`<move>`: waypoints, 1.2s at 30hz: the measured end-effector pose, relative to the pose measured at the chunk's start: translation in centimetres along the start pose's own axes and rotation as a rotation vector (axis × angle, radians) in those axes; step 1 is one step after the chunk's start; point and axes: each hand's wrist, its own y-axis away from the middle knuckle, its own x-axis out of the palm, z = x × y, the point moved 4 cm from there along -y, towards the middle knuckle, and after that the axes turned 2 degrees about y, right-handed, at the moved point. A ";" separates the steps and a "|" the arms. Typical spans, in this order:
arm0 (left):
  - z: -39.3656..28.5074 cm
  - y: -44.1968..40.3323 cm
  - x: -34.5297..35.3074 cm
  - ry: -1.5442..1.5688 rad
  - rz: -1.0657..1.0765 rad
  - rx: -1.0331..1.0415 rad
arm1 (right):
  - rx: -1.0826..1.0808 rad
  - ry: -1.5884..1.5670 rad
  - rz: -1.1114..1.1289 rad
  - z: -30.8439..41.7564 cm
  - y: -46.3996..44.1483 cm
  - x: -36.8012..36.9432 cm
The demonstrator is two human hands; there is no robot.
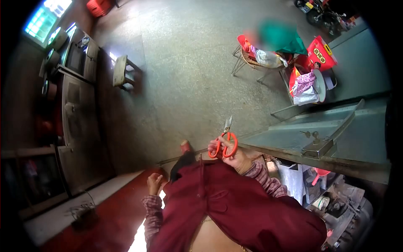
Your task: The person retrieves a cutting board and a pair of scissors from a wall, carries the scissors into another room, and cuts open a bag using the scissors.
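A pair of scissors (228,127) with thick orange-red handle loops is held by my right hand (237,157). The blades point away from me over the floor and look slightly parted. My fingers are wrapped around the handles. My left hand (154,183) hangs low beside my body, its fingers loosely curled, and nothing shows in it. A checked sleeve covers each wrist, and a dark red garment (235,197) fills the space between my arms.
To my right a metal door (365,132) with a lock and keys (315,140) juts inward. Cluttered shelves (336,197) stand below it. A small wooden stool (120,71) and a cabinet (82,113) are on the left. Chairs with bags (268,59) stand at the far right.
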 end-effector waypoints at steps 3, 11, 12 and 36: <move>-3.2 -6.8 -3.9 -0.049 -0.019 0.002 | 0.003 -0.109 -0.185 1.5 -2.2 2.4; -19.4 -24.4 -2.6 -0.187 0.093 0.404 | -0.257 -0.302 -0.168 6.2 -6.0 3.3; -21.3 -26.0 -1.3 -0.084 0.154 0.399 | -0.314 -0.313 -0.180 7.2 -6.1 3.5; -24.2 -53.7 5.6 -0.052 0.247 0.268 | -0.137 -0.218 0.038 40.5 -34.9 10.0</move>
